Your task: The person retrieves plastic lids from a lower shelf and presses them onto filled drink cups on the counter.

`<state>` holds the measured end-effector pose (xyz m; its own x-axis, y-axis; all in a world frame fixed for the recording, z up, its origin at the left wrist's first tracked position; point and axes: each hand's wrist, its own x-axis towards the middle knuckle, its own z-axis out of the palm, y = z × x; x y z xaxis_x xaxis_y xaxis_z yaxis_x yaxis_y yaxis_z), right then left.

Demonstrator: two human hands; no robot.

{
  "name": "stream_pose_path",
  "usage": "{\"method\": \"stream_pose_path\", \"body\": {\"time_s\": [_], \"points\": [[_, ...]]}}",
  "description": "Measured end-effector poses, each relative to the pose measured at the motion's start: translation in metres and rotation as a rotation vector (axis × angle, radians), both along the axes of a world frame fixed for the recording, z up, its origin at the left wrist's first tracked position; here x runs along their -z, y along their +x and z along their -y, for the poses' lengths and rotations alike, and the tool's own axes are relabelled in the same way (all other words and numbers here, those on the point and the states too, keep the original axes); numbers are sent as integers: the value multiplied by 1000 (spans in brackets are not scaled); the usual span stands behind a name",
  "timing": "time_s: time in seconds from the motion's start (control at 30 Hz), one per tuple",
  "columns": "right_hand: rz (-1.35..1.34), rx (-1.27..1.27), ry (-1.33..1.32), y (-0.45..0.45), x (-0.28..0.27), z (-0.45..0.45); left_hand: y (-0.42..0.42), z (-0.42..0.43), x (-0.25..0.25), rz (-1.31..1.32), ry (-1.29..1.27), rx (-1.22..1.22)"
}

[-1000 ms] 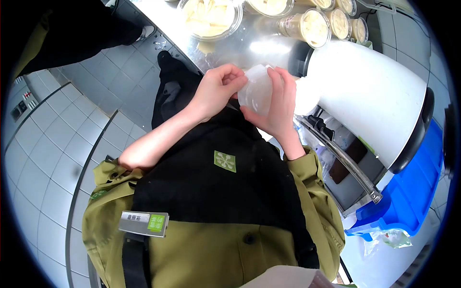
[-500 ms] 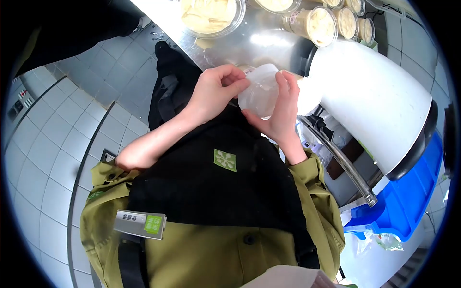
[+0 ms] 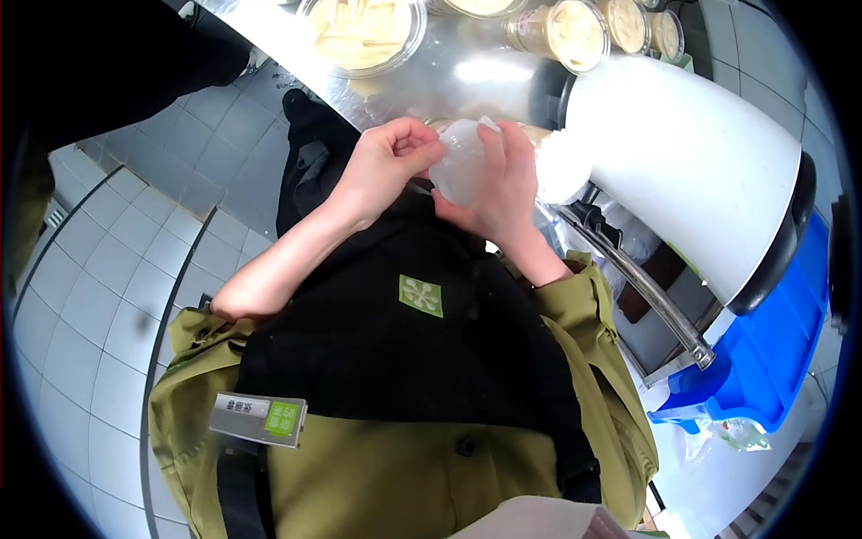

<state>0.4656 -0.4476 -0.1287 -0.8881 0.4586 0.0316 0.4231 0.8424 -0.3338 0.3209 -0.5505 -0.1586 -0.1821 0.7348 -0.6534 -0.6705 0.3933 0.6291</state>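
Above my apron, close to the counter's edge, a translucent whitish round piece of thin plastic [image 3: 460, 163] is between my two hands; whether it is a lid or a sheet I cannot make out. My left hand [image 3: 382, 171] pinches its left edge with thumb and fingertips. From the right, my right hand [image 3: 503, 184] grips it, the fingers over its upper side and the thumb below. Partly hidden behind the hands is a cup, of which only bits of rim show.
A steel counter [image 3: 440, 67] carries a clear bowl [image 3: 359, 36] of pale slices and several filled clear cups [image 3: 577, 34]. Right of my hands stands a large white container [image 3: 682, 171] with black ends. A metal bar [image 3: 651, 287] and blue bin [image 3: 772, 359] are lower right. Another person's dark-clothed leg [image 3: 117, 72] is upper left.
The plastic piece and both hands have shifted slightly left, and the piece has turned. My right fingers now cover more of it. The counter view has also shifted left and up.
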Motion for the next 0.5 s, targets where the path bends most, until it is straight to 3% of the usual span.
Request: {"method": "stream_pose_path", "body": {"time_s": [0.1,0.2,0.3,0.5], "points": [[-19,-12,34,2,0,-1,6,-3,-6,-69,19,9],[-40,8,62,2,3,2,11,-9,-18,-451,44,30],[-82,-4,110,0,6,2,23,-11,-12,-910,228,-56],[-145,-20,103,0,4,-1,25,-17,-15,-936,216,105]]}}
